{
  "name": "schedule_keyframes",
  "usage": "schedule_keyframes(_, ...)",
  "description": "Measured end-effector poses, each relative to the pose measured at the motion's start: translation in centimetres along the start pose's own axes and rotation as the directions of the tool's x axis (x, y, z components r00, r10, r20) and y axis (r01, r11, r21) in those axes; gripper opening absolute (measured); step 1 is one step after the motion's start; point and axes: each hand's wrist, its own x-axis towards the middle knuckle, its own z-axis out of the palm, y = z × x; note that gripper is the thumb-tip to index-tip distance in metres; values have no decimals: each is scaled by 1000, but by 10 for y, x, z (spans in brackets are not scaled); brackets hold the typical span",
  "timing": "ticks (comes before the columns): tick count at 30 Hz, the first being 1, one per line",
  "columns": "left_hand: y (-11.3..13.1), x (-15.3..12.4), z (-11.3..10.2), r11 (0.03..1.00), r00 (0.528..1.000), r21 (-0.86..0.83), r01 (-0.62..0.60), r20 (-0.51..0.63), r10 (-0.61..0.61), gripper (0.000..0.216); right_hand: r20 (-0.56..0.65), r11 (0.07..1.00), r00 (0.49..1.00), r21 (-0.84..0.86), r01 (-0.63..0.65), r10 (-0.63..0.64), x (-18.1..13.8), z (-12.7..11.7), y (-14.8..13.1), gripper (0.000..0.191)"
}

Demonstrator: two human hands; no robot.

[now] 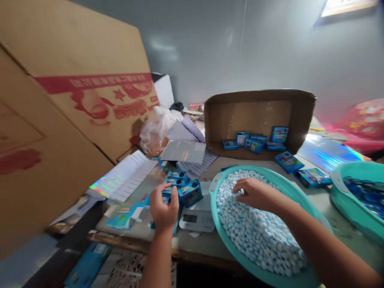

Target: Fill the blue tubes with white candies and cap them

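Observation:
My left hand (pixel 164 206) is raised beside several small blue printed boxes (pixel 192 192), its thumb and forefinger apart. Whether its hidden fingers touch a box, I cannot tell. A digital scale (pixel 198 221) with a small display lies just right of that wrist, partly under the boxes. My right hand (pixel 247 190) reaches into a turquoise basin (pixel 213 212) full of small white and pale blue tablets (pixel 255 228). Its fingers are curled at the surface, with pale tablets showing between thumb and forefinger; how many they grip is hidden.
An open cardboard box (pixel 258 108) lies on its side behind the basin, several blue boxes inside. Two more blue boxes (pixel 289 161) lie before it. Another turquoise basin (pixel 339 192) holds dark blue packets. Left are a large carton (pixel 120 52), silvery sheets (pixel 126 178) and a plastic bag (pixel 159 130).

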Motion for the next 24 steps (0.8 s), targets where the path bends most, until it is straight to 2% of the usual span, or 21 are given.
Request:
schedule_keyframes(3, 25, 10, -5, 996, 980, -4, -93, 179, 92, 30, 6, 1000, 1000, 30, 1, -1, 1, 5, 4, 19)
schedule_keyframes(6, 45, 9, 2, 990, 943, 31, -140, 309, 124, 42, 8, 999, 1000, 32, 18, -18, 0, 6, 6, 21)
schedule_keyframes(11, 66, -7, 21, 987, 947, 146, -70, 320, 20, 38, 4, 999, 999, 19, 32, -32, -2, 2, 0, 18)
schedule_keyframes(14, 69, -9, 21, 989, 954, 128, -69, 299, 27, 32, -1, 999, 999, 19, 41, -41, -2, 1, -2, 16)
schedule_keyframes(16, 66, -7, 12, 992, 956, 86, -97, 284, 69, 24, -8, 999, 999, 29, 44, -44, -3, 1, -2, 16)
schedule_keyframes(19, 55, -3, -17, 985, 952, 18, -173, 258, 163, 14, -17, 997, 998, 45, 62, -61, -4, 1, -1, 18)
schedule_keyframes(22, 34, 2, -52, 962, 936, -13, -272, 228, 268, 11, -14, 998, 998, 17, 61, -61, -5, 1, 0, 19)
schedule_keyframes(24, 17, 5, -69, 931, 916, 35, -364, 195, 351, 12, -5, 999, 999, 0, 36, -36, -5, 0, 1, 19)
